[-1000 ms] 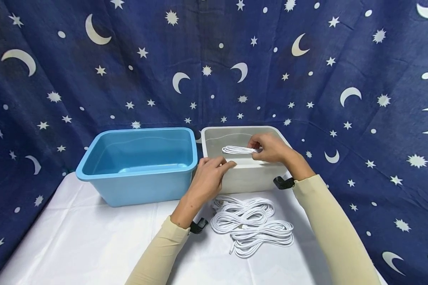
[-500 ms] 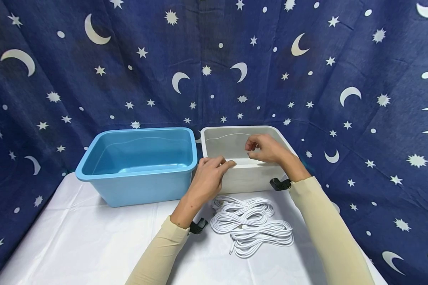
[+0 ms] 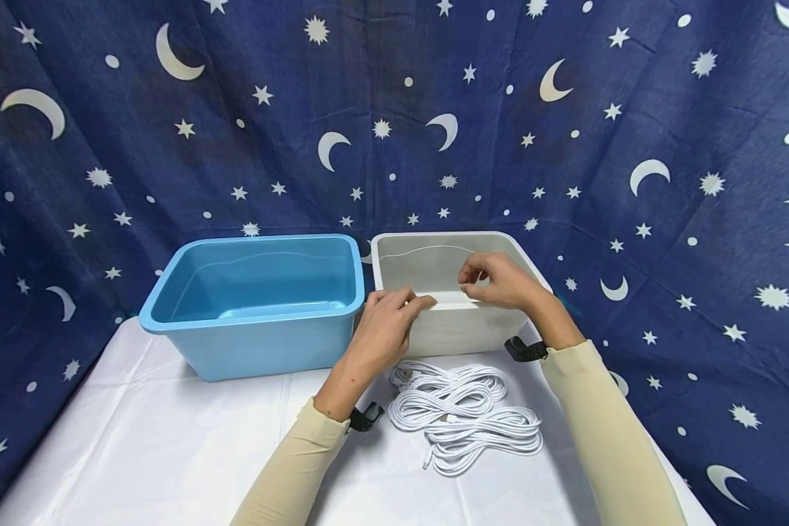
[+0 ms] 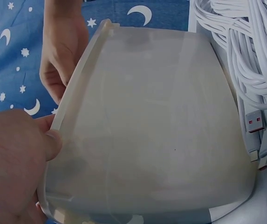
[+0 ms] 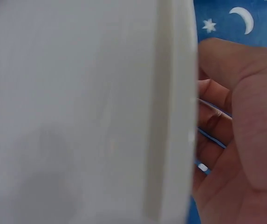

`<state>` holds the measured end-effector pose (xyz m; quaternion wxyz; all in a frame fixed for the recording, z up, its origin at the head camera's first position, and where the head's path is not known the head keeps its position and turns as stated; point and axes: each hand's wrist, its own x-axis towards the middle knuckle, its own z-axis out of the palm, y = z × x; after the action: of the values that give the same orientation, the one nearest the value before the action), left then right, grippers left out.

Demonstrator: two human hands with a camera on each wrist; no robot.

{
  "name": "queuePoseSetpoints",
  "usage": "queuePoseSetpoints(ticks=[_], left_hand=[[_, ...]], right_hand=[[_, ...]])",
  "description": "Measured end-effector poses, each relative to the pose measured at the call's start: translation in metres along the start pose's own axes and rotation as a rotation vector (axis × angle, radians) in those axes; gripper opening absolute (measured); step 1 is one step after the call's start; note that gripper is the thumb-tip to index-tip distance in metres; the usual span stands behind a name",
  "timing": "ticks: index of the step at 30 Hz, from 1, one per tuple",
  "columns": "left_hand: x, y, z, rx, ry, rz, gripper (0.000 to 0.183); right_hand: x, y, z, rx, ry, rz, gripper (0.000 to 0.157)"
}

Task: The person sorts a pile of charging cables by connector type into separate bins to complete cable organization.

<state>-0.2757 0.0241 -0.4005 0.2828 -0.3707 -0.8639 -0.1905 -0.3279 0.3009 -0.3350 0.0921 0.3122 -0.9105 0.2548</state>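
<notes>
My left hand grips the near rim of an off-white plastic bin by its left corner; the thumb lies against the outside of the rim. My right hand hovers over the right part of this bin, fingers loosely curled with nothing between them. In the right wrist view, the bin's wall hides the fingertips. Much of the bin's floor is hidden by its front wall. Two white cable bundles lie in loops on the table before the bin, with a USB plug showing.
A blue plastic bin stands just left of the off-white one. Both rest on a white cloth over the table. Behind and at both sides hangs a dark blue curtain with moons and stars.
A coiled white cable that my right hand held over the off-white bin has been let go and is out of sight. That hand has since shifted slightly right. The left hand has stayed put.
</notes>
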Motion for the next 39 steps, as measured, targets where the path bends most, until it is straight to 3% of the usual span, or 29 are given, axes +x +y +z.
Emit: queuePoseSetpoints(ticks=[8, 14, 23, 39], left_hand=[[0.001, 0.0, 0.001, -0.021, -0.005, -0.002, 0.033], [0.001, 0.0, 0.0, -0.021, 0.004, -0.01, 0.032], [0.001, 0.0, 0.001, -0.006, 0.005, -0.007, 0.03], [0.0, 0.001, 0.0, 0.008, 0.008, -0.009, 0.028]], right_hand=[[-0.023, -0.015, -0.004, -0.006, 0.15, -0.145, 0.011], [-0.035, -0.026, 0.002, 0.036, 0.196, -0.236, 0.016], [-0.054, -0.041, 0.012, 0.1, 0.206, -0.269, 0.026], [-0.081, -0.05, 0.042, 0.118, 0.087, -0.256, 0.031]])
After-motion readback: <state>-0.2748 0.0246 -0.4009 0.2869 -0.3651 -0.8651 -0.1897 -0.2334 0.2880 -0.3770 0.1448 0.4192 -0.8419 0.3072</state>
